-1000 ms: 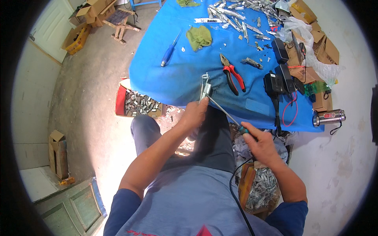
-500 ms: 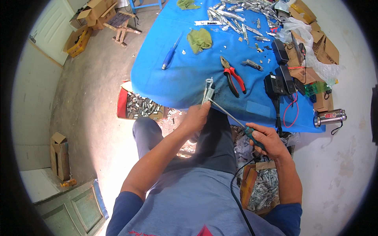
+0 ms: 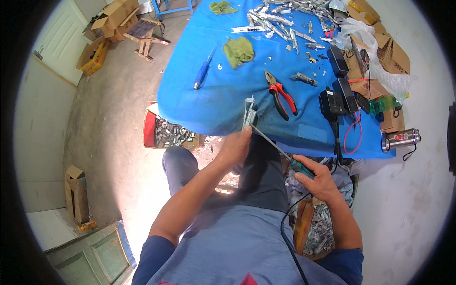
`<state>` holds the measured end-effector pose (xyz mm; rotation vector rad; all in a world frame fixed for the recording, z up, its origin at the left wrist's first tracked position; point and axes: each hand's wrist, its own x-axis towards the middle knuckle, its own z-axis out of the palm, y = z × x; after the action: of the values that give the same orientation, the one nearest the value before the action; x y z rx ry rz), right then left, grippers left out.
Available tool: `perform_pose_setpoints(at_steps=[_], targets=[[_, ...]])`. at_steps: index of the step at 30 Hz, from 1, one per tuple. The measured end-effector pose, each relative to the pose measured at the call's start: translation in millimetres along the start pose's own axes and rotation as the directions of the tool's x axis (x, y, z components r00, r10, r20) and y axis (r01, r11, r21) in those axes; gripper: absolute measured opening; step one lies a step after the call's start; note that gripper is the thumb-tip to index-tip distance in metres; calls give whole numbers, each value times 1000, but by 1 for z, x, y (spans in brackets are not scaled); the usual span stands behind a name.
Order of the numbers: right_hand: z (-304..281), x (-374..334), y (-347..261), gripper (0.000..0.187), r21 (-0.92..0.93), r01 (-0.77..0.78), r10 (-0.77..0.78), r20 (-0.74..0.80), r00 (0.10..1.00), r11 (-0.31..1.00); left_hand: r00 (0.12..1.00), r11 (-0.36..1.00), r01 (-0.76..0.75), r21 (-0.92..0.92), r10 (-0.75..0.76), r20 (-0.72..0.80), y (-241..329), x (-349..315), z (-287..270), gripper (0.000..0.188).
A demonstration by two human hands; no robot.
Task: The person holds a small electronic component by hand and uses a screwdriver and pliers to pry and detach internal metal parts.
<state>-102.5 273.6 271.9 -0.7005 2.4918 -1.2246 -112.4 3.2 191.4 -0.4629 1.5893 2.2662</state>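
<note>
At the table's near edge, my left hand [image 3: 236,146] is closed around a small silvery metal part [image 3: 250,112] with a wire-like loop at its far end; its exact kind does not show. My right hand [image 3: 317,179] grips the teal handle of a screwdriver [image 3: 270,141]. The screwdriver's long shaft slants up and left, its tip at the metal part beside my left fingers. Just beyond lie red-and-black pliers [image 3: 280,95], jaws pointing away. A blue-handled screwdriver [image 3: 203,73] rests farther left, near a crumpled green cloth [image 3: 238,52].
Several silvery metal pieces [image 3: 270,18] are heaped at the table's far side. Black adapters [image 3: 331,102], cables and a steel flask [image 3: 401,139] line the right edge. Below the table stand a box of small metal parts [image 3: 173,133] and a carton of silvery scrap [image 3: 320,232].
My right hand has rolled around the screwdriver handle, its fingers now lying more over the top. The metal part stays in my left hand. The whole view has shifted slightly.
</note>
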Motion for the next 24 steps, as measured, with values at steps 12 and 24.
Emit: perform_pose_setpoints(at_steps=[12, 24], targets=[[9, -1, 3, 43, 736, -644, 462, 506, 728, 209, 1000, 1000, 0, 19, 0, 0, 7, 3, -5, 54], [22, -8, -8, 58, 653, -345, 292, 193, 937, 674, 997, 991, 70, -112, -67, 29, 7, 1, -4, 49]])
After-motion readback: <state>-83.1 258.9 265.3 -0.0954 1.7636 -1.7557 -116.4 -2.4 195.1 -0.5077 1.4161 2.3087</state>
